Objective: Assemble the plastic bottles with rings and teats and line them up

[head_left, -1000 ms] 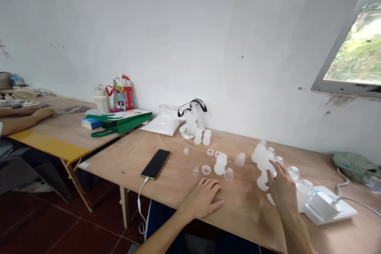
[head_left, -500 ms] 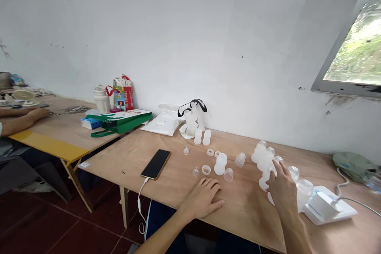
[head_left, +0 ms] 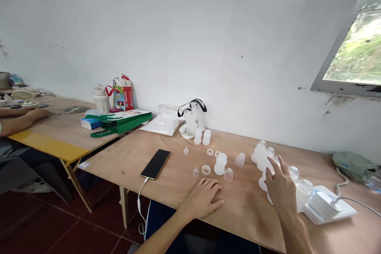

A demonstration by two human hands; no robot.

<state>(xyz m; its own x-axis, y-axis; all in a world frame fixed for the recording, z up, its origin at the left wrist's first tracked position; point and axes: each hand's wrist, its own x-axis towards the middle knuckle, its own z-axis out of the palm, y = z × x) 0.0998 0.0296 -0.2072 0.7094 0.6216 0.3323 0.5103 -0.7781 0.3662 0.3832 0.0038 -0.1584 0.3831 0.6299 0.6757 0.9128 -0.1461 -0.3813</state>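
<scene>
My left hand [head_left: 204, 198] lies flat on the wooden table [head_left: 238, 202], fingers spread, holding nothing. Over a cluster of capped baby bottles [head_left: 258, 154] hovers my right hand [head_left: 279, 188], its fingers apart and partly hiding several of them. In front of my left hand are an uncapped white bottle [head_left: 220, 164], a clear dome cap [head_left: 228, 174], a screw ring [head_left: 206, 170] and a silicone nipple [head_left: 195, 172]. Farther back are a second nipple [head_left: 186, 150], two smaller-looking rings [head_left: 210, 152], another clear cap [head_left: 239, 160] and two bottle bodies [head_left: 206, 137].
A phone [head_left: 155, 164] on a white cable lies left. Along the wall are a white plastic package [head_left: 164, 121], a drawstring bag [head_left: 193, 121] and a green bag [head_left: 125, 123]. A white charger [head_left: 326, 206] stands right. Another person's arm [head_left: 20, 121] rests on the neighbouring table.
My right hand has lifted slightly off the bottle cluster, and its fingers have spread more. The left hand and the loose parts have stayed in place.
</scene>
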